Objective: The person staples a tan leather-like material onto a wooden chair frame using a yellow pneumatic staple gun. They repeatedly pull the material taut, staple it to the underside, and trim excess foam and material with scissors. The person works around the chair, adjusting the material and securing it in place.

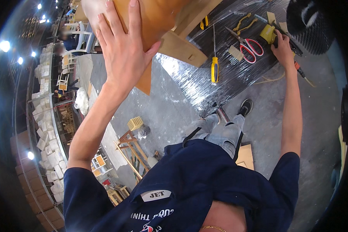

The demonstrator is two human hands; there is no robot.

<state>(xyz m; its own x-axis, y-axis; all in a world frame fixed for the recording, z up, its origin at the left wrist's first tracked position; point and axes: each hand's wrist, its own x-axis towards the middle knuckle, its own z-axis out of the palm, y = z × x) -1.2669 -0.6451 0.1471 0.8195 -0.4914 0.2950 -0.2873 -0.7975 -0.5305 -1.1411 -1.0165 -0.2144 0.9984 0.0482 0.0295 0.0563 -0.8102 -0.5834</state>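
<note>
My left hand (121, 50) lies flat, fingers spread, on a smooth orange-brown leather-like covering (158, 19) over a bulky piece. A pointed flap of the covering hangs below my palm. My right hand (283, 50) is at the right side of the table, its fingers curled round what looks like a yellow-and-black staple gun (267, 34); part of the tool is hidden by the hand. Left of that hand lie red-and-white-handled scissors (251, 50) and yellow-handled pliers (245, 24). A yellow-and-blue screwdriver (214, 69) lies nearer to me.
The table (189, 85) is wrapped in shiny dark film. Light wooden boards (185, 50) jut from under the covered piece. A black round mesh object (311, 27) stands at far right. A wooden rack (133, 149) stands on the floor at left, with chairs (67, 63) beyond.
</note>
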